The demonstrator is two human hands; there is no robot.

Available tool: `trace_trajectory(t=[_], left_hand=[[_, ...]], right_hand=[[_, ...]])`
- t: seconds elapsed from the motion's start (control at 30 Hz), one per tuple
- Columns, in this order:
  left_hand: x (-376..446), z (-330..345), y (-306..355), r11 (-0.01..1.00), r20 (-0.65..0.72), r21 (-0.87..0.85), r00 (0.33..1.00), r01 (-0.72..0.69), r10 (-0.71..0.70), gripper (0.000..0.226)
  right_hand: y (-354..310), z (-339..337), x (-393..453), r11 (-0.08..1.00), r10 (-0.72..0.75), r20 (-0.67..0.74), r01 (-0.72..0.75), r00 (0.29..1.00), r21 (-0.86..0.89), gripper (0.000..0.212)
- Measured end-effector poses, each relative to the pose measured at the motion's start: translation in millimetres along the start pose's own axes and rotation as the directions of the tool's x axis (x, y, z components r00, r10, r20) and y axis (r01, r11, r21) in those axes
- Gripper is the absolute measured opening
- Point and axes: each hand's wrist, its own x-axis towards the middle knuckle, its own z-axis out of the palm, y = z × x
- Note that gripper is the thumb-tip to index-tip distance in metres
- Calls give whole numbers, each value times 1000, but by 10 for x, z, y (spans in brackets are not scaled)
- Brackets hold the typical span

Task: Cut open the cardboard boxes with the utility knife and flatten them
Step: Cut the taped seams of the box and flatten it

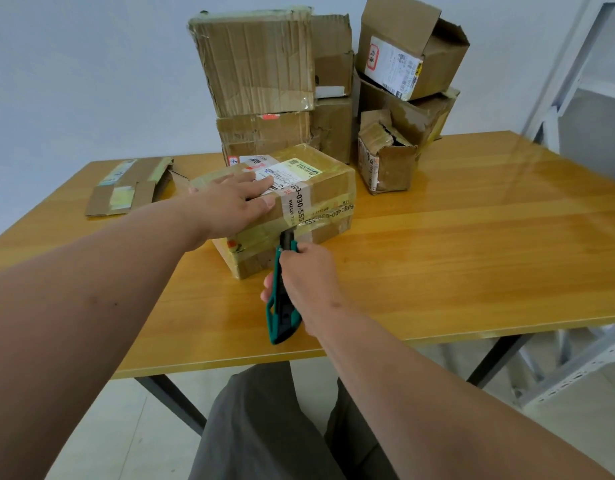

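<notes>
A taped cardboard box [320, 199] with shipping labels lies on the wooden table [455, 258], near the middle. My left hand [230, 202] presses flat on its top, fingers straight. My right hand [306, 275] grips a green utility knife [282, 299]. The knife's tip meets the taped seam on the box's near side. The blade itself is hidden at the seam.
A stack of several cardboard boxes [261, 67] stands at the back of the table, with a small torn box [385, 161] at its right. A flattened box [129, 188] lies at the back left. Grey metal shelving [576, 358] stands to the right of the table.
</notes>
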Motion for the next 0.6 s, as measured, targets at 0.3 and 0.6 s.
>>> trace_trajectory(t=[0.3, 0.6], left_hand=[[-69, -136, -69, 861, 106, -507, 994, 47, 8, 40], [-172, -437, -283, 944, 331, -329, 935, -16, 131, 58]], right_hand=[[-22, -91, -166, 955, -6, 271, 86, 962, -283, 16], [-10, -160, -132, 965, 13, 296, 66, 955, -254, 35]])
